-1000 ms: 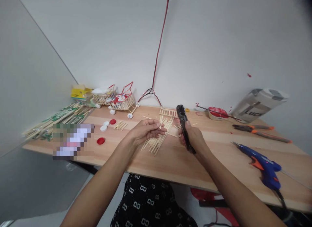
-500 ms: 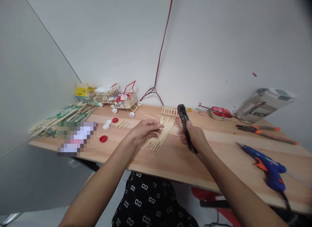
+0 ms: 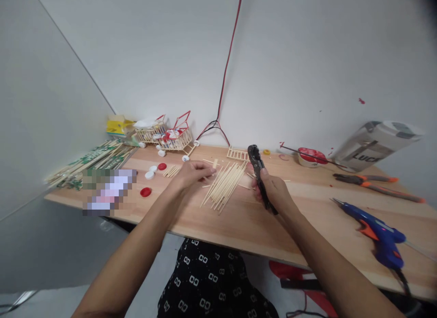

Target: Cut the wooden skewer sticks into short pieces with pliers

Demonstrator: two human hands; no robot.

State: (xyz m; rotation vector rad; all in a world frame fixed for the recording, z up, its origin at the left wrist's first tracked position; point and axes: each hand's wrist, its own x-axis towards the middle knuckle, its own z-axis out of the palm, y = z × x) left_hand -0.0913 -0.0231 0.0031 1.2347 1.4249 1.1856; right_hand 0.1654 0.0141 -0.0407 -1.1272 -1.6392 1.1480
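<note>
At the counter's (image 3: 239, 227) far left, around nine o'clock, lay a heap of wrapped bamboo skewers (image 3: 92, 159), with a yellow box (image 3: 118, 125) and two small stick-built carts (image 3: 169, 136) behind them at about eleven o'clock; red and white bottle caps (image 3: 150, 174) sat loose just in front. The left hand (image 3: 191, 173) lay palm down, low over the counter, its grip loosely open with fingertips at a few short stick pieces (image 3: 209, 176); whether it had pinched one could not be told. Just beside it, toward three o'clock, lay the fanned bundle of bare wooden sticks (image 3: 225, 183), and behind that at twelve o'clock a small stick ladder panel (image 3: 238, 154). The right hand (image 3: 275, 192) had its grip wrapped closed around the handles of black cutting pliers (image 3: 257, 167), the tool's head pointing up and away toward twelve o'clock, clear of the sticks. To do this well, it seemed wise to pick out one stick cleanly, steady it against the counter, and bring the pliers' head square across it so the cut would come out straight, keeping the left fingertips back from the blades. Farther right sat a red-stained dish (image 3: 309, 156) with a thin rod across it, a tilted silvery packet (image 3: 375, 142), orange-handled pliers (image 3: 372, 181), and at four o'clock a blue hot glue gun (image 3: 378, 233).
</note>
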